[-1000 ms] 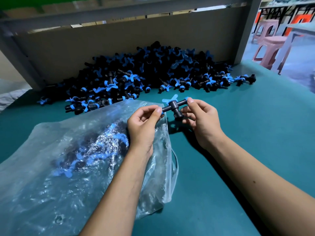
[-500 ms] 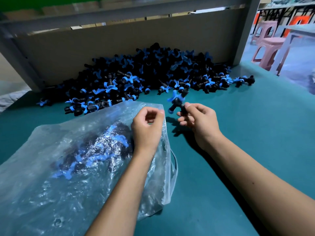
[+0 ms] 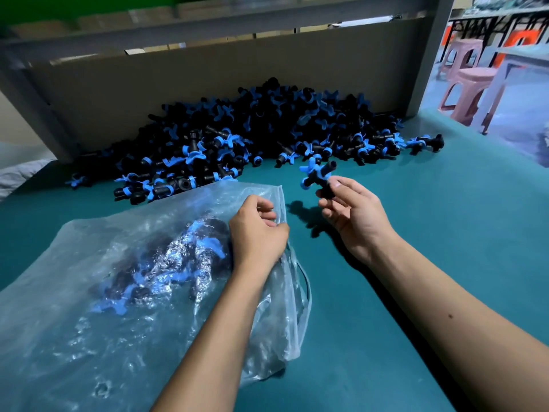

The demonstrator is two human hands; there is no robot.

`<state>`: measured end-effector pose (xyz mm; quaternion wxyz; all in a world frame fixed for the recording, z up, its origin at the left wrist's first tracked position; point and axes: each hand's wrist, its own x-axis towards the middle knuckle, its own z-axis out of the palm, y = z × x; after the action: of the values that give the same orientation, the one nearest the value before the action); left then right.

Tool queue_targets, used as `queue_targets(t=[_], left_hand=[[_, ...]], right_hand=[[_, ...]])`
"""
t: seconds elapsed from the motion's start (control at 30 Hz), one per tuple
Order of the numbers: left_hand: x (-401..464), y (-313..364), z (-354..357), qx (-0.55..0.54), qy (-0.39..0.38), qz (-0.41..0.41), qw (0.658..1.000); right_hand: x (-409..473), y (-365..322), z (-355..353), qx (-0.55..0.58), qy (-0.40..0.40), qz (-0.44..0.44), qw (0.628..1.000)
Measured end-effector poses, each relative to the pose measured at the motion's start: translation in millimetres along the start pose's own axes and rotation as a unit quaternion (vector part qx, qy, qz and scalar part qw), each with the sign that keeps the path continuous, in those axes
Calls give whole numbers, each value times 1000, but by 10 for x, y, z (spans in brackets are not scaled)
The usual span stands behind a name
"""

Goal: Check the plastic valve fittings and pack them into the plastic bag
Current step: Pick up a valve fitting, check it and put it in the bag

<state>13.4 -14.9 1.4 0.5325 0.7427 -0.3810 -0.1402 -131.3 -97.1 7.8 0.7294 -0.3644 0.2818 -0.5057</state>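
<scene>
1. Right hand [image 3: 353,215] is pinching one valve fitting [image 3: 318,175] above the counter [image 3: 416,263]: black T-body, blue wing handle
2. Left hand [image 3: 257,230] is gripping the plastic bag [image 3: 118,292] rim; packed fittings inside are showing blurred through the film
3. Fitting's long axis is pointing up-right, tilted, toward the pile [image 3: 252,138]

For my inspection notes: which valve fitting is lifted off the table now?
The valve fitting pinched in the right hand; the others lie in the pile or inside the plastic bag.
</scene>
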Motion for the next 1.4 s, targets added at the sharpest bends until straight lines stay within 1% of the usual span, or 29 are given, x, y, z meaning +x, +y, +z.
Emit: queue_targets(t=[0.07,0.13,0.2,0.27,0.33,0.4,0.43,0.53,0.6,0.67,0.77,0.83,0.9,1.0,1.03,1.07,1.1,1.13,1.23,1.3,1.33,1.4], left_hand=[[2,74,-49,-61,19,-27,998],[26,165,-119,-153,45,-58,985],[53,269,-197,-236,82,-71,966],[74,369,-269,-277,126,-43,951],[83,460,-319,-289,149,11,946],[73,542,-343,-280,148,73,946],[60,577,-348,-267,146,101,947],[30,628,-340,-210,143,168,952],[6,626,-322,-181,138,188,955],[-11,591,-306,-148,138,196,959],[4,500,-294,-78,136,182,971],[28,417,-325,-17,107,153,982],[54,342,-371,37,88,142,985],[95,287,-463,107,100,132,980],[116,275,-498,127,110,132,977],[135,265,-530,139,121,129,974],[167,260,-578,145,131,121,973],[206,261,-637,149,142,106,973],[482,278,-859,197,161,42,966],[828,232,-1033,259,137,-47,955],[1010,200,-1119,289,110,-104,945],[1293,118,-1228,332,39,-200,921]], right_hand=[[-6,6,-7,-18,-11,-11,1000],[-15,22,-2,-55,-23,-35,998],[-45,64,16,-147,-44,-78,985],[-91,112,62,-253,-66,-123,957],[-152,146,144,-333,-91,-160,925],[-233,184,262,-381,-138,-184,896],[-286,204,340,-386,-176,-185,886],[-430,297,545,-339,-294,-155,880],[-460,339,585,-361,-307,-164,865],[-444,371,555,-371,-273,-167,872],[-363,384,467,-339,-156,-147,916],[-301,381,426,-296,-90,-119,943],[-229,341,382,-294,-36,-128,947],[-54,262,412,-331,35,-170,928],[31,245,468,-351,54,-183,917],[128,225,535,-384,68,-202,898],[234,209,626,-430,72,-224,871],[331,190,730,-483,63,-245,838],[604,169,1063,-624,-16,-274,732],[748,206,1257,-693,-65,-276,663],[802,240,1341,-714,-89,-268,641],[910,317,1479,-741,-129,-242,613]])
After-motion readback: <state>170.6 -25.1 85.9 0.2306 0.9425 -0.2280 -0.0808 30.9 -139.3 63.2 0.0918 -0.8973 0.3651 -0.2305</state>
